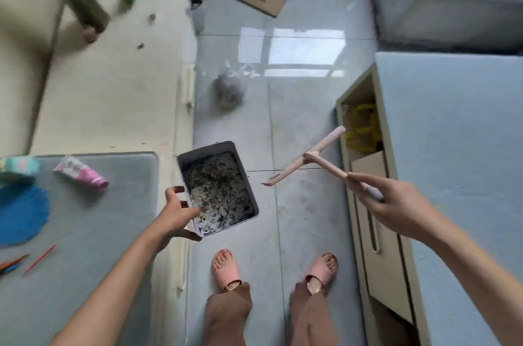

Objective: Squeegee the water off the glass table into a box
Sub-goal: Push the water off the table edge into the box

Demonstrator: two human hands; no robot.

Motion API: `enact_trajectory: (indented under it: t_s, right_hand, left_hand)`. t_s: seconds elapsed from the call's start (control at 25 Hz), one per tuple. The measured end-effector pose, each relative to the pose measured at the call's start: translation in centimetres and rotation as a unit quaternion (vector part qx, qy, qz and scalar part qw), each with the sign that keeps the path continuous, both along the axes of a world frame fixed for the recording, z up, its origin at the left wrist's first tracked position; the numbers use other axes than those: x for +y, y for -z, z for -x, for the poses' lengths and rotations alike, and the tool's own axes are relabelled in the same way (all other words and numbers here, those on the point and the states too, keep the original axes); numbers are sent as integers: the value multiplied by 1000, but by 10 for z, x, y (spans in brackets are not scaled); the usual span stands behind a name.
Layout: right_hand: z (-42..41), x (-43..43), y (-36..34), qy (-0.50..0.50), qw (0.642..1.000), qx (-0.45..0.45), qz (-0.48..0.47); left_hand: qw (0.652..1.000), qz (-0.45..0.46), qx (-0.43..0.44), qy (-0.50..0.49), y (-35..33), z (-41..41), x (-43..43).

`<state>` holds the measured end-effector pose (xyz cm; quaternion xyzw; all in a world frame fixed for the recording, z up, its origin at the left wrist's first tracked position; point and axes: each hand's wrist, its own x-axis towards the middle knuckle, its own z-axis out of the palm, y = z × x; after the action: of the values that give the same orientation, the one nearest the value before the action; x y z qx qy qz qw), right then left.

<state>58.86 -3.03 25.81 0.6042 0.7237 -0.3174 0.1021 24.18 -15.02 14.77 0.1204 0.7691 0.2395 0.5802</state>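
My left hand (178, 214) grips the near left rim of a grey rectangular box (218, 187), holding it over the floor just off the right edge of the glass table (93, 218). The box holds speckled dark and white wet debris. My right hand (393, 204) grips the handle of a pink squeegee (308, 160), raised in the air to the right of the box, its blade slanting from lower left to upper right. The blade touches nothing.
On the glass table lie a pink tube (82, 173), a blue round cloth (22, 215), a pastel sponge (18, 169) and thin coloured sticks (39, 259). A beige cabinet (370, 204) stands at right, a plastic bag (230, 88) on the tiled floor ahead. My slippered feet are below.
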Motion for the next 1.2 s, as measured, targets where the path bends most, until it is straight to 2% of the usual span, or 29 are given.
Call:
enact_trajectory:
  t_s: [0.28, 0.6, 0.88, 1.2]
  right_hand:
    - [-204, 12, 17, 120, 993, -8, 14]
    - [-387, 40, 61, 230, 973, -10, 21]
    - [-440, 61, 99, 275, 961, 13, 37]
    - [-409, 148, 132, 261, 962, 72, 23]
  left_hand:
    - [997, 25, -23, 76, 19, -170, 90]
    - [991, 68, -21, 114, 39, -351, 174]
    - [986, 58, -26, 153, 47, -429, 234]
    - [977, 29, -21, 208, 45, -437, 300]
